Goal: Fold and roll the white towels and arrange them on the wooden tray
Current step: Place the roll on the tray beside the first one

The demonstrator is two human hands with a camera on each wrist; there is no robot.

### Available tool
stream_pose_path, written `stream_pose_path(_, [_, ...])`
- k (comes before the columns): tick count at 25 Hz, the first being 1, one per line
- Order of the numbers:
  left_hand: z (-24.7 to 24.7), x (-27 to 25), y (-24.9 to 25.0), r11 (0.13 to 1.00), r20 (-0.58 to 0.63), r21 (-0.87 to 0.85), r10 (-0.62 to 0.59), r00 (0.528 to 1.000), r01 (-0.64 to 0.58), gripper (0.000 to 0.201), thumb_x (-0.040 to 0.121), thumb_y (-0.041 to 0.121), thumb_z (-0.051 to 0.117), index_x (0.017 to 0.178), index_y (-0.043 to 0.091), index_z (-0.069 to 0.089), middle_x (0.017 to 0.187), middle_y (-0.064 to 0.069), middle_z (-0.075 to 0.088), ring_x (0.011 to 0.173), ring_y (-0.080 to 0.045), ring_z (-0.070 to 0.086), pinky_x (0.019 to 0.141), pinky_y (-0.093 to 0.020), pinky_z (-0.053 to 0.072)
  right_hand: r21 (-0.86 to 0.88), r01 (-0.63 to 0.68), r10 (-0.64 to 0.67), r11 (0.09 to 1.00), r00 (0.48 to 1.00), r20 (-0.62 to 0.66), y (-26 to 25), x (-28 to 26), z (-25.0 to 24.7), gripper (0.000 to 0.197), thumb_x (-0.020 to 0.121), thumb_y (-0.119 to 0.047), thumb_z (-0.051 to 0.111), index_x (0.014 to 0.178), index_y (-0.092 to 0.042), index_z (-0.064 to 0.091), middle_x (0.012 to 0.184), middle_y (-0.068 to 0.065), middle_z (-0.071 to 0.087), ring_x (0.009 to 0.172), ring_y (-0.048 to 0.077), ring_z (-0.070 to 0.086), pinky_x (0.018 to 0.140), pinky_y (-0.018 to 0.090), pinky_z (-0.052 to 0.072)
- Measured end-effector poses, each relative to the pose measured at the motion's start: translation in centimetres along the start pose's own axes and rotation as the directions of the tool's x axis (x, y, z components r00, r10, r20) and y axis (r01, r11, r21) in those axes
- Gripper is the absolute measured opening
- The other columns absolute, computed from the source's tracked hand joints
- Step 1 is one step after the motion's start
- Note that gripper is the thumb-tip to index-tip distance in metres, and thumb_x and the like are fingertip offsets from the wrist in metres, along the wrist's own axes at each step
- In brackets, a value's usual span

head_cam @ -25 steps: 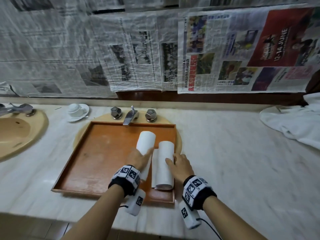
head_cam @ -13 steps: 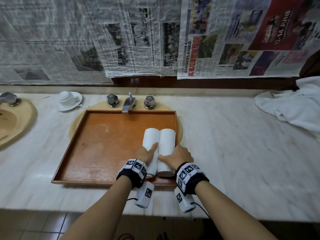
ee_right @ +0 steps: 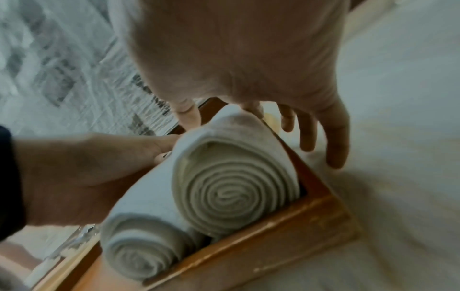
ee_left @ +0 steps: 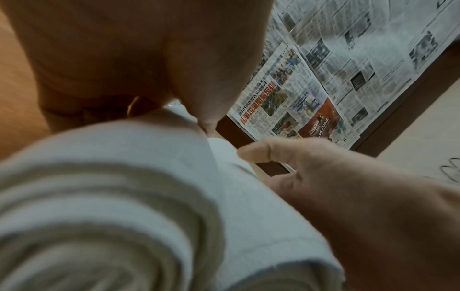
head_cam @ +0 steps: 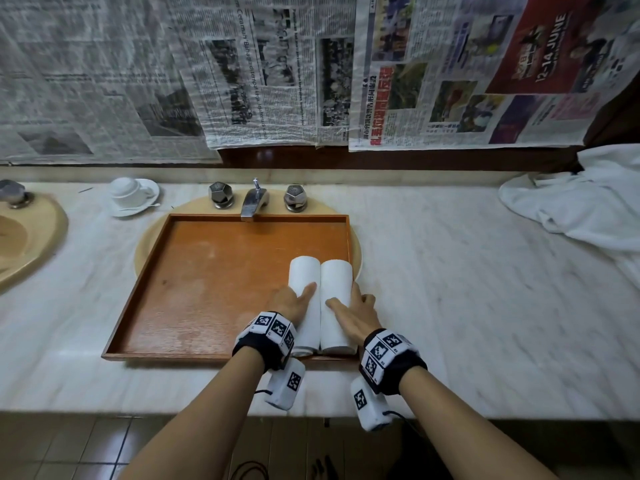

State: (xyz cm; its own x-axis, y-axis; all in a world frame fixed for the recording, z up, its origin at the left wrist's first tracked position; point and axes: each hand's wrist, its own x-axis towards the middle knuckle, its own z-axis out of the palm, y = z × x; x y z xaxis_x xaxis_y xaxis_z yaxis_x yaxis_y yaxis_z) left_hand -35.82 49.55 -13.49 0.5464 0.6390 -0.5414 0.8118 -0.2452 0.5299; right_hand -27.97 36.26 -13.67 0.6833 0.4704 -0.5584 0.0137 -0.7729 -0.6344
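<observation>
Wooden tray (head_cam: 180, 306) is sitting over the round basin on the marble counter (head_cam: 467, 323), and it is holding 2 rolled white towels side by side in its near right corner, touching each other along their length. I am cupping my left hand (head_cam: 289, 303) round the left towel roll (head_cam: 304, 282), thumb lying on top and fingers curving down its left side. My right hand (head_cam: 356, 315) is resting on the right towel roll (head_cam: 336, 285), thumb on top, with the straight fingers spreading down its right side past the tray's rim. Both rolls are showing their spiral ends against the near rim in the right wrist view. Behind the tap (head_cam: 254, 202), newspaper sheets (head_cam: 277, 71) are covering the wall; 1 red advertisement (head_cam: 540, 53) is reading "12-14 JUNE". An upturned cup is sitting on its saucer (head_cam: 133, 195), and a loose white towel (head_cam: 581, 202) is lying at far right.
</observation>
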Motion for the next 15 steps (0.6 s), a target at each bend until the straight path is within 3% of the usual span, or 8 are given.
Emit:
stream_pose_path(2, [0.0,-0.1,0.0,1.0,-0.004,-0.011,-0.006,1.0,0.006,0.07,0.093,0.064,0.04,0.117,0.001,0.06,0.114,-0.016,0.065,0.098,-0.031,0.063,0.088,-0.041,0.053,0.143,-0.014,0.012,0.99,1.0,0.015,0.2,0.3,0.4,0.068,0.089,-0.049,0.044,0.149,-0.034,0.015,0.141,0.012,0.037,0.119,0.034,0.047,0.1,0.044,0.041])
stream_pose_path(7, [0.2,0.0,-0.4,0.999,-0.031,-0.05,0.0,1.0,-0.001,0.071,0.094,0.064,0.037,0.114,0.001,0.062,0.112,-0.016,0.066,0.097,-0.032,0.064,0.087,-0.041,0.054,0.178,-0.018,0.015,0.984,1.0,0.018,0.3,0.5,0.6,0.066,0.092,-0.048,0.042,0.15,-0.037,0.014,0.14,0.011,0.044,0.117,0.032,0.05,0.096,0.04,0.041])
stream_pose_path(12, [0.5,-0.6,-1.3,0.998,-0.053,-0.06,0.005,0.999,-0.008,0.067,0.095,0.063,0.033,0.111,0.005,0.062,0.109,-0.014,0.067,0.095,-0.031,0.064,0.087,-0.04,0.053,0.182,-0.07,0.067,0.981,0.998,0.021,0.1,0.4,0.9,0.069,0.095,-0.049,0.04,0.152,-0.038,0.003,0.145,0.014,0.032,0.124,0.037,0.044,0.103,0.045,0.038])
stream_pose_path(15, [0.5,-0.6,-1.8,0.997,-0.07,-0.076,0.018,0.997,-0.024,0.063,0.096,0.062,0.032,0.118,0.01,0.06,0.113,-0.013,0.066,0.093,-0.028,0.062,0.084,-0.036,0.051,0.185,-0.101,0.101,0.977,0.995,0.014,-0.6,0.3,1.5,0.068,0.097,-0.047,0.038,0.153,-0.036,0.001,0.147,0.016,0.026,0.127,0.04,0.041,0.106,0.049,0.036])
